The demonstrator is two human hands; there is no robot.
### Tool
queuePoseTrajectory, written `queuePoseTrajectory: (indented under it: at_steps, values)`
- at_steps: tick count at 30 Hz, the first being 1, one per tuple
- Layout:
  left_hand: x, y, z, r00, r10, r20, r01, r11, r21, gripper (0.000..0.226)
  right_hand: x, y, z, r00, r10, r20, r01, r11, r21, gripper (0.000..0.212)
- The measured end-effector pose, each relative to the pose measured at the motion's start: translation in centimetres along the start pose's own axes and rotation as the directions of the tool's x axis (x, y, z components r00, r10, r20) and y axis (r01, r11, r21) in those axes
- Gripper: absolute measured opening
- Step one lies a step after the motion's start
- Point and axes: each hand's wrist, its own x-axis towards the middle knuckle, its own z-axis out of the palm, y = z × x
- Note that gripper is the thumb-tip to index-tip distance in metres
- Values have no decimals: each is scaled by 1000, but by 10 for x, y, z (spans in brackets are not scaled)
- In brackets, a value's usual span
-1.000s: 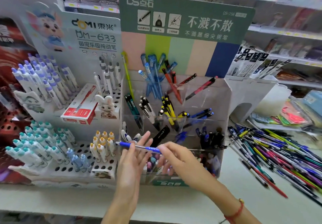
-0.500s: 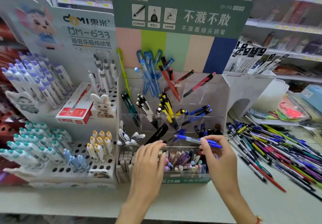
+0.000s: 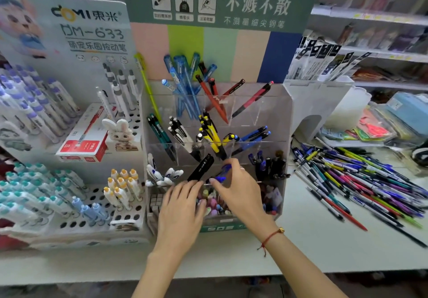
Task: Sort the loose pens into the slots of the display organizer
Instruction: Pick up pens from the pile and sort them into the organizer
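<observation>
Fingers of the right hand (image 3: 238,191) curl in a narrow grip round a blue plastic pen (image 3: 222,173), holding it over a lower-row slot of the clear acrylic display organizer (image 3: 275,112). The left hand (image 3: 180,207) rests straight-fingered on the organizer's front edge, gripping nothing. Loose multicoloured pens (image 3: 361,181) lie heaped on the white counter (image 3: 312,246), right of the organizer.

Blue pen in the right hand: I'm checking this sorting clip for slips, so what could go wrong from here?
1. The right hand pinches the blue pen close to the leaning black pen; it may knock that one out.
2. The left hand rests on the clear organizer front, crowding the slot.
3. The right forearm could sweep the loose pen pile when pulling back.
</observation>
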Motion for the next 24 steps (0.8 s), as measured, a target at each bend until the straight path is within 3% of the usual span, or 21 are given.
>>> queuePoseTrajectory:
  at_steps: [3, 9, 13, 16, 20, 24]
  values:
    - [-1, 2, 1, 1000, -16, -2, 16, 1000, -26, 44, -14, 9, -14, 999, 20, -28, -15, 987, 161, 47]
    - [1, 39, -11, 997, -31, -66, 19, 985, -171, 30, -53, 49, -69, 998, 6, -69, 14, 956, 293, 22]
    - [11, 96, -14, 996, 79, -47, -89, 961, -262, 23, -70, 104, -102, 996, 89, 3, -87, 970, 226, 13]
    - [22, 150, -3, 984, 178, 28, -157, 924, -348, 25, -74, 163, -117, 979, 186, 88, -192, 979, 68, 12]
    - [41, 214, 39, 932, 309, 188, -230, 908, -351, 24, -73, 249, -126, 935, 320, 156, -303, 945, -121, 35]
    - [63, 251, 115, 841, 306, 446, -205, 943, -261, 39, -69, 320, -127, 898, 407, 165, -364, 900, -241, 57]
